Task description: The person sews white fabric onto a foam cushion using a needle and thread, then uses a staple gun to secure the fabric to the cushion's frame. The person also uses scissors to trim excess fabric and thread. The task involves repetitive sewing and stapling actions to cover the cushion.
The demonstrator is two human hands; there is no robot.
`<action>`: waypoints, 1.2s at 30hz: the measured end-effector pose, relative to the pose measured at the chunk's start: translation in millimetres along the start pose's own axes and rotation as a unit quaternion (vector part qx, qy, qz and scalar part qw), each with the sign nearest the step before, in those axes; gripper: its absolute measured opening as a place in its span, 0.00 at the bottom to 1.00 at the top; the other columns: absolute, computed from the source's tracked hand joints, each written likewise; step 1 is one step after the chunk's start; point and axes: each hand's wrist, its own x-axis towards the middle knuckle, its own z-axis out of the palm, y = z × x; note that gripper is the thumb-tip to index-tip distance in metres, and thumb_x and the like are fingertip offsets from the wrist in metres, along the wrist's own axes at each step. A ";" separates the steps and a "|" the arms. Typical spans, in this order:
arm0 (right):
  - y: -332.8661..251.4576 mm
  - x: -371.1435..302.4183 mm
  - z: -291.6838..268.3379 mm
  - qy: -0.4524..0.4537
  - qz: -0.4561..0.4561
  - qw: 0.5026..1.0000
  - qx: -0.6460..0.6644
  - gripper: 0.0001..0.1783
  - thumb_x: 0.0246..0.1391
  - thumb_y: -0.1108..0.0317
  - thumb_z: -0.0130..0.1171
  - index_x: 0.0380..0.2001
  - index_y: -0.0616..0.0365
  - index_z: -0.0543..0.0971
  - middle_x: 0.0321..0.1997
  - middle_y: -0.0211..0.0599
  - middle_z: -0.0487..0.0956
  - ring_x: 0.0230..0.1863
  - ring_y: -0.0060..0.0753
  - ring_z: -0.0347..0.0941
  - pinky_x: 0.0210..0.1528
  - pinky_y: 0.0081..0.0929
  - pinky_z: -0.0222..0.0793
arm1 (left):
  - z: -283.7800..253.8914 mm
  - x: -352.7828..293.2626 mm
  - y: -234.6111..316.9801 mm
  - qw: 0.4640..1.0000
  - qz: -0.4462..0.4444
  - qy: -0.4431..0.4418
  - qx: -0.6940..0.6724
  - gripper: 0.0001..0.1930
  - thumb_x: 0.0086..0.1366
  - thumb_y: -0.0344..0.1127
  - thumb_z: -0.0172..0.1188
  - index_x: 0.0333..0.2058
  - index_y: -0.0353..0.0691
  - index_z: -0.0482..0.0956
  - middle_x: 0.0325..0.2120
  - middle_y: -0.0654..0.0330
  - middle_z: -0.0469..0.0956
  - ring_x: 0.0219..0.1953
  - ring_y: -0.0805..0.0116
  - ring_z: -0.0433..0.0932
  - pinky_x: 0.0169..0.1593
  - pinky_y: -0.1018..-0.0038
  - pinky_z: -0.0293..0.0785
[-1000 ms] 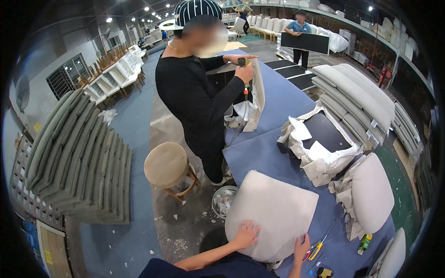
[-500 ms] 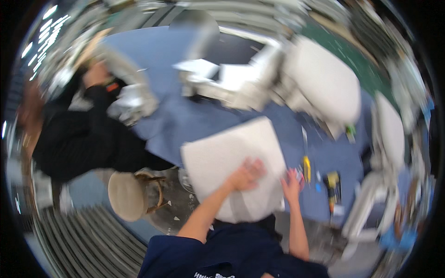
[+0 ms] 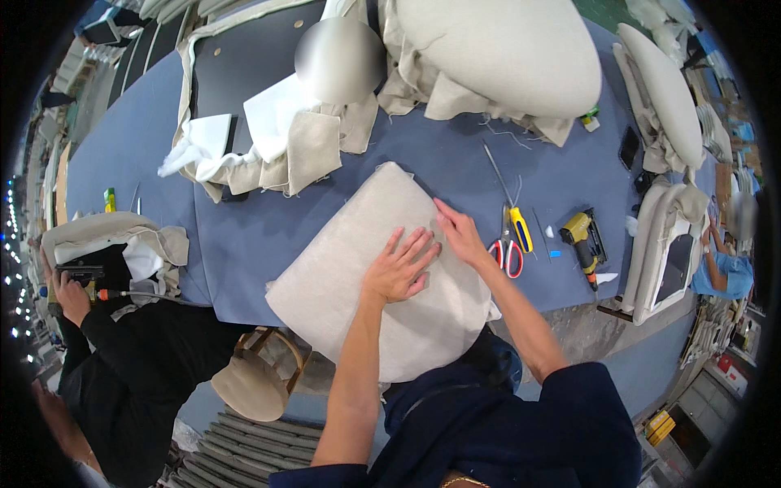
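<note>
A beige fabric-covered seat cushion (image 3: 350, 293) rests in front of me, partly over the near edge of the blue table. Flat on its top lies my left hand (image 3: 400, 267), with fingers spread. Along the cushion's right edge my right hand (image 3: 460, 233) presses with extended fingers; it grips nothing that I can see. Close to the right hand are red-handled scissors (image 3: 508, 252) and a screwdriver with a yellow handle (image 3: 521, 229). A yellow-and-black staple gun (image 3: 582, 244) lies farther right.
A large beige upholstered piece (image 3: 504, 57) and a dark panel with loose fabric edges (image 3: 260, 65) occupy the far side of the blue table (image 3: 244, 252). On the left a co-worker's hand (image 3: 71, 298) holds a staple gun. A round stool (image 3: 248, 386) stands near the table's edge.
My left hand still lies on the cushion. My right hand has moved from beside the cushion onto its right edge. The view has shifted and become sharper.
</note>
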 end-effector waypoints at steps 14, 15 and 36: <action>-21.9 137.6 50.8 0.071 -0.046 0.943 0.322 0.27 0.74 0.56 0.43 0.61 0.69 0.75 0.60 0.54 0.79 0.61 0.42 0.77 0.65 0.33 0.68 | 10.7 1.7 -6.2 1.000 -0.003 0.010 -0.025 0.37 0.57 0.46 0.57 0.69 0.54 0.67 0.71 0.60 0.62 0.75 0.63 0.56 0.77 0.51 0.43; -17.1 132.3 44.8 0.089 -0.041 0.942 0.321 0.26 0.74 0.57 0.44 0.60 0.69 0.76 0.59 0.53 0.80 0.59 0.39 0.78 0.64 0.32 0.69 | 11.3 1.8 -6.7 1.000 -0.006 0.005 -0.023 0.37 0.58 0.46 0.58 0.69 0.54 0.67 0.71 0.60 0.62 0.75 0.62 0.56 0.77 0.51 0.43; 121.1 -49.4 -182.1 0.155 0.112 0.882 -0.430 0.11 0.42 0.75 0.63 0.33 0.61 0.78 0.35 0.52 0.83 0.38 0.62 0.80 0.42 0.54 0.76 | 6.8 5.3 -2.1 0.999 -0.019 -0.027 0.001 0.37 0.61 0.46 0.57 0.70 0.54 0.64 0.73 0.62 0.57 0.76 0.64 0.52 0.78 0.50 0.43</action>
